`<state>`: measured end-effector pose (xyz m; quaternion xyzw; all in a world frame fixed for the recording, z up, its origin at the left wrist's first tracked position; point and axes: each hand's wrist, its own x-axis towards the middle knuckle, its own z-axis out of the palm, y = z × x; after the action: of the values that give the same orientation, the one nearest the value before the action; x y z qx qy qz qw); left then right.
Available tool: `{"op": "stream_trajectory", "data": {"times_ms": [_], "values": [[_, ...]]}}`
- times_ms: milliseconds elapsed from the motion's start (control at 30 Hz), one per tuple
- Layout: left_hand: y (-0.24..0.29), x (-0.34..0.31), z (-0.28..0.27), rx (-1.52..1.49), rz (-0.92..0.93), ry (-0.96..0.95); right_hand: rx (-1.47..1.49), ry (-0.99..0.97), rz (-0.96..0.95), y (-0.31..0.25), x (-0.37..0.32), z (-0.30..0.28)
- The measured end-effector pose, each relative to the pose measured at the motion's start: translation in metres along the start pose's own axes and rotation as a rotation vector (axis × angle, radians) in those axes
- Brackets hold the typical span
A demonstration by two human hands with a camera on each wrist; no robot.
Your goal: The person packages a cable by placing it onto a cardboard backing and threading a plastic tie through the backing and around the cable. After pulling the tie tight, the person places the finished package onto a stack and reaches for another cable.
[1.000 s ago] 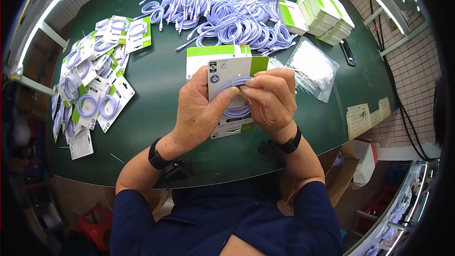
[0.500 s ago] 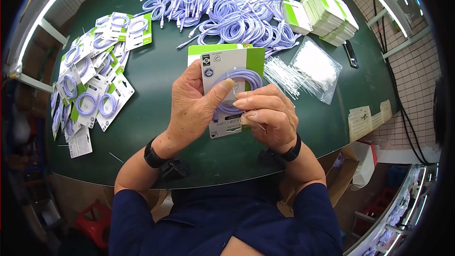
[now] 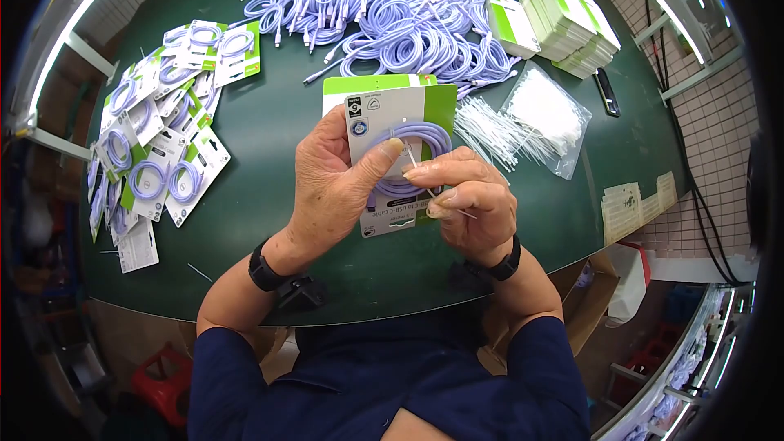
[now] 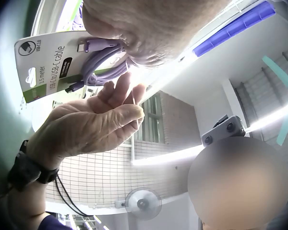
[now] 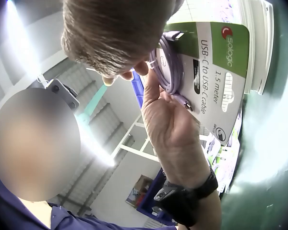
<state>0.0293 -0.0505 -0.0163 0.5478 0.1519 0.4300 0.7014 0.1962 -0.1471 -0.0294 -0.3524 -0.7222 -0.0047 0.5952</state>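
Note:
In the head view my left hand (image 3: 325,184) grips a white and green packaging card (image 3: 442,102) upright by its left side. A coil of lilac USB-C cable (image 3: 433,135) lies against the card, with the left thumb pressing at its centre. My right hand (image 3: 475,202) stands at the card's right edge and pinches a thin white cable tie (image 3: 412,158) between thumb and fingers. From the left wrist view, the cable tie (image 4: 133,98) runs from the coil (image 4: 98,67) down to the right fingertips. Printing on the card (image 5: 230,62) shows in the right wrist view.
Behind the held card lie more cards (image 3: 335,86). Finished-looking carded cables (image 3: 155,147) pile up at left, loose lilac cables (image 3: 400,24) at the back. At right are card stacks (image 3: 563,24), loose white ties (image 3: 490,131), a plastic bag of ties (image 3: 547,118) and a black tool (image 3: 606,91).
The right hand has moved down and away from the coil's centre, drawing the white cable tie out so that it shows. The card has shifted slightly left, still in the left hand.

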Motion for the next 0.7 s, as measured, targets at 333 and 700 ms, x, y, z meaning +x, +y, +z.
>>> {"op": "stream_trajectory", "data": {"times_ms": [333, 700], "values": [[-0.009, -0.003, 0.001, 0.019, -0.071, -0.043, -0.201, 0.032, 0.012, 0.003, 0.005, -0.003], [-0.018, -0.006, 0.007, 0.056, -0.094, -0.041, -0.119, 0.193, 0.205, 0.014, 0.008, -0.008]]}}
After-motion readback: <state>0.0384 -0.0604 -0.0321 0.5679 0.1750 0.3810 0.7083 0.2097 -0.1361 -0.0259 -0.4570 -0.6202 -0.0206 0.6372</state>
